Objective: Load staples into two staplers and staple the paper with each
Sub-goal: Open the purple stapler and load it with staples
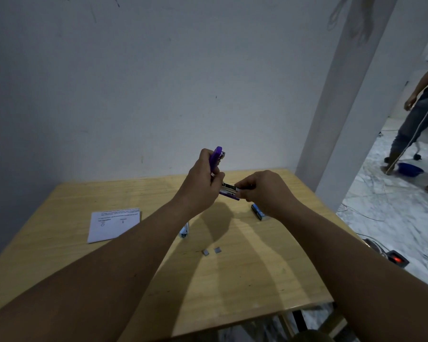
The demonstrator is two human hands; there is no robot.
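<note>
A purple stapler (pixel 216 157) is swung open above the wooden table (pixel 232 280). My left hand (pixel 200 183) grips its raised lid. My right hand (pixel 265 191) pinches the far end of its metal staple channel (pixel 229 190); whether staples are between those fingers is hidden. A folded printed paper (pixel 113 224) lies at the table's left. A second, light blue and white stapler (pixel 184 232) peeks out from behind my left forearm. Two small staple strips (pixel 211 251) rest on the table near the middle. A dark blue staple box (pixel 258 212) lies under my right wrist.
A white wall stands just behind the table and a pillar at the right. Another person stands on the marble floor at far right, beside a blue bowl (pixel 409 169). A power strip with a red light (pixel 397 259) and cables lie on the floor by the table's right edge.
</note>
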